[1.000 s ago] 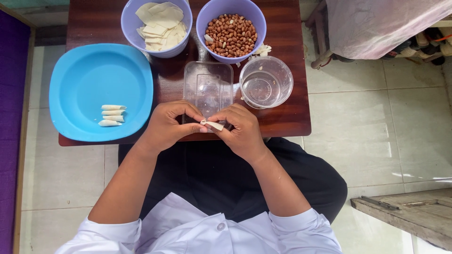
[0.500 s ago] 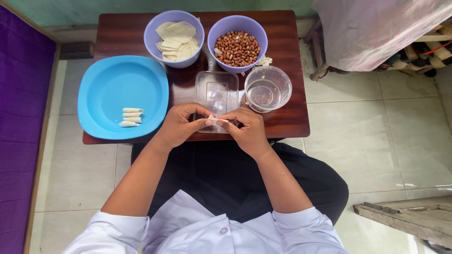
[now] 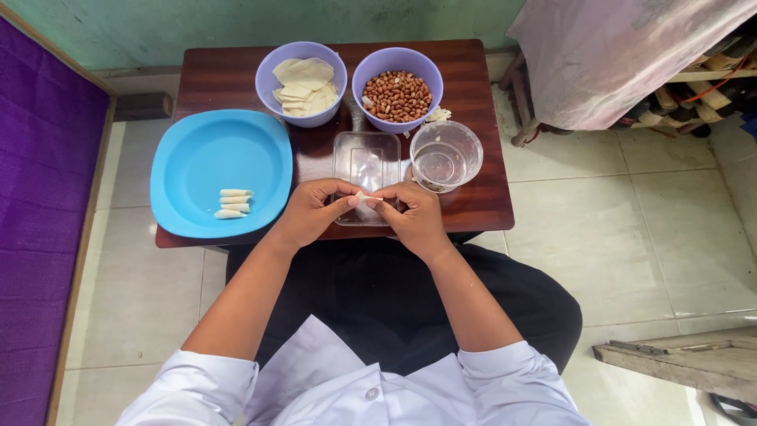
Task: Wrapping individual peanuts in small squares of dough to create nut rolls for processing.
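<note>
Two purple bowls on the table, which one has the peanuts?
The right-hand purple bowl, just above the clear round cup, holds the peanuts. The left purple bowl, next to the blue plate, holds flat pale wrapper sheets instead.

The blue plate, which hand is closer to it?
Left. The left hand sits just right of the blue plate at its rim. The right hand is farther right, past the clear tub.

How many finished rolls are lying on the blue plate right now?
3. The rolls lie stacked side by side near the lower edge of the blue plate, left of the left hand. A fourth beneath them may be hidden.
</note>
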